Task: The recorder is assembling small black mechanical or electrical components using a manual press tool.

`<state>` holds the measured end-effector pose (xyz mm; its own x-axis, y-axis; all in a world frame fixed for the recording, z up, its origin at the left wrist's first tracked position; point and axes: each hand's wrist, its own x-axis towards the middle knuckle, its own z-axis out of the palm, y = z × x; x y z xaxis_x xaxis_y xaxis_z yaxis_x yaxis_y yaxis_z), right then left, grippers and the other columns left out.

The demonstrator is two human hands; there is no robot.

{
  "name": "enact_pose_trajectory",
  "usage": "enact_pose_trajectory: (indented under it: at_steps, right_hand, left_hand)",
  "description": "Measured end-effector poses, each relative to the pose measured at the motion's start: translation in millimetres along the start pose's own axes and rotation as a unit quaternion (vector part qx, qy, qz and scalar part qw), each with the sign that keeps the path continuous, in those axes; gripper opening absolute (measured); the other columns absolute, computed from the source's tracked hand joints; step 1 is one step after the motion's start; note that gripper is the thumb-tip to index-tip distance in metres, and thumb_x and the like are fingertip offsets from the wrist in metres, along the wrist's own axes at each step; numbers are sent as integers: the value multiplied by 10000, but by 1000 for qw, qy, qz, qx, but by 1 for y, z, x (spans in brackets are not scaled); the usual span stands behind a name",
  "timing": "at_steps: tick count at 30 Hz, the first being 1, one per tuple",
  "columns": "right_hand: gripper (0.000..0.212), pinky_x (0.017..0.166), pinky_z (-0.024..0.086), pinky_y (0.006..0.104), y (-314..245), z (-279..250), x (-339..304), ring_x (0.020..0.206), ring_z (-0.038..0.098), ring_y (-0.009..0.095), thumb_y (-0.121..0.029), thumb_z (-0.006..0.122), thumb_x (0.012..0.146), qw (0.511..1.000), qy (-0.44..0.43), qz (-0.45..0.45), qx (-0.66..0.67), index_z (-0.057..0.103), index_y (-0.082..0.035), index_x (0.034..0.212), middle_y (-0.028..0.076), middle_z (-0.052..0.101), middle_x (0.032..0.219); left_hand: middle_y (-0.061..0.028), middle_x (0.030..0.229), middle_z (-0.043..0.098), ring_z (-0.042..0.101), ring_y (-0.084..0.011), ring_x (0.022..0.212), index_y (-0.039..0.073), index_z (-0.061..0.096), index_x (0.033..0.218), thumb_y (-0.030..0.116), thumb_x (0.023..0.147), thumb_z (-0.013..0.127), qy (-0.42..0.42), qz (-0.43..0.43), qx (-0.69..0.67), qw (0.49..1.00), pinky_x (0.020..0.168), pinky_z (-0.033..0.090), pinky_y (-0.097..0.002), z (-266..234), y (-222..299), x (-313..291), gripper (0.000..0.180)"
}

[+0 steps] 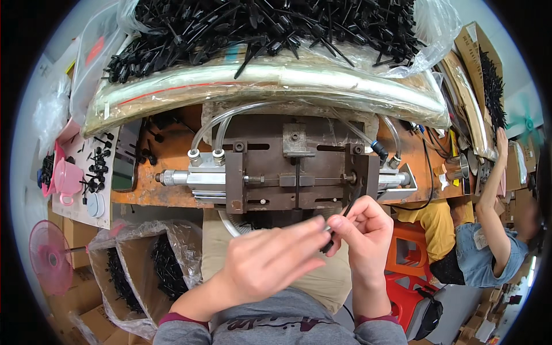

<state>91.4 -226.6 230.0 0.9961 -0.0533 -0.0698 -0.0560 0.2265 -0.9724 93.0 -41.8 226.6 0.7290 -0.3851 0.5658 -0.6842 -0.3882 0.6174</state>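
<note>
In front of my lap, my right hand (365,230) pinches a slim black plastic part between thumb and fingers. The thin strip (353,199) of that part sticks up above the fingers, and its dark lower end (328,247) shows below them. My left hand (276,256) reaches across from the left, with its fingertips against or close to the right thumb. Motion smears those fingertips, so any grip there is hidden. Beyond both hands lies a brown metal fixture (270,201), with another slender black part (297,178) upright at its centre.
Air cylinders (207,181) with clear hoses (210,123) flank the fixture on an orange bench (155,192). A heap of black parts (264,29) lies behind it. Plastic-lined cartons (138,259) stand lower left, by a pink fan (53,257). A co-worker (489,247) sits at right near red stools (405,253).
</note>
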Motion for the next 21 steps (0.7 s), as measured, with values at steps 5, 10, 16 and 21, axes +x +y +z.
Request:
enact_pose_trajectory:
  at_steps: [5,10,16,21]
  right_hand:
    - [131,497,474,180,-19,20,22,610,625,53,-17,699,905,992,-86,-26,-88,593,7,831,43,655,728]
    - [98,547,460,200,-52,41,85,602,592,69,-92,707,896,931,16,-273,-243,662,-5,882,25,665,750]
    - [142,748,534,323,-75,65,167,860,631,228,4,681,748,651,-39,-574,-495,691,-48,880,49,657,888]
    - [155,812,558,351,-76,90,194,970,623,236,-11,635,764,541,-147,-566,-604,707,-59,893,40,654,986]
  left_hand:
    - [-60,925,671,695,-188,752,37,750,972,66,672,851,38,33,22,998,599,559,-272,-7,-3,4,317]
    - [-106,990,687,703,-205,773,26,731,971,48,690,836,63,-30,34,997,612,563,-282,-8,-7,-2,301]
    - [-166,1263,650,700,-209,747,12,693,938,126,743,792,-1,-14,134,991,644,554,-295,16,-24,-9,247]
    - [-157,1257,656,665,-196,661,22,689,905,109,721,794,-19,-18,182,983,604,527,-283,21,-22,-4,230]
